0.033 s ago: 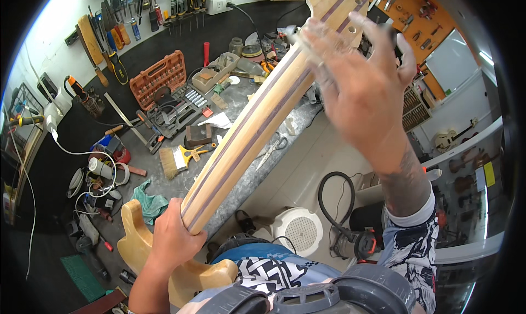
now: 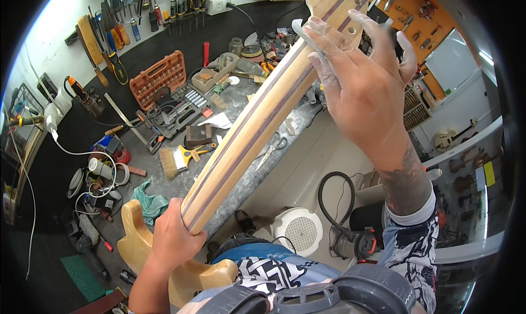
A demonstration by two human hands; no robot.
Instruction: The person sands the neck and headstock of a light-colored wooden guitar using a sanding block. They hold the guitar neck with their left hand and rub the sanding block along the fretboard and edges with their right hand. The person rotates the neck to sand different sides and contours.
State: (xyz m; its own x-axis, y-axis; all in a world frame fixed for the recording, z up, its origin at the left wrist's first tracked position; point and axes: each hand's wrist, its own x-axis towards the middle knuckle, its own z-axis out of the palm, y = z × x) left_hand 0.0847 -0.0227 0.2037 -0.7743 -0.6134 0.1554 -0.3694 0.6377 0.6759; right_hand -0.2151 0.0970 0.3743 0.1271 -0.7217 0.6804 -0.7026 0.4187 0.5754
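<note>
My left hand (image 2: 174, 234) is closed around a pale wooden guitar neck (image 2: 249, 130) with two dark stripes, near its joint with the glossy natural-wood body (image 2: 131, 232). The neck runs diagonally up to the headstock (image 2: 334, 1), which has several holes. My right hand (image 2: 361, 89), fingertips dusted white, lies over the upper neck with its thumb and first fingers on a thin pale strip (image 2: 301, 32), which looks like sandpaper. Its other fingers are curled and raised.
A cluttered grey bench (image 2: 230, 199) holds an orange socket case (image 2: 159, 81), brush (image 2: 178, 161), scissors (image 2: 271, 152), teal rag (image 2: 148, 201) and several tools. Tools hang on the walls. Below right are a white stool (image 2: 296, 232) and vacuum with hose (image 2: 350, 240); a guitar (image 2: 444, 141) stands behind.
My right hand has shifted slightly at the upper neck and shows sharper, with the pale strip more visible under its fingers. My left hand has not visibly moved.
</note>
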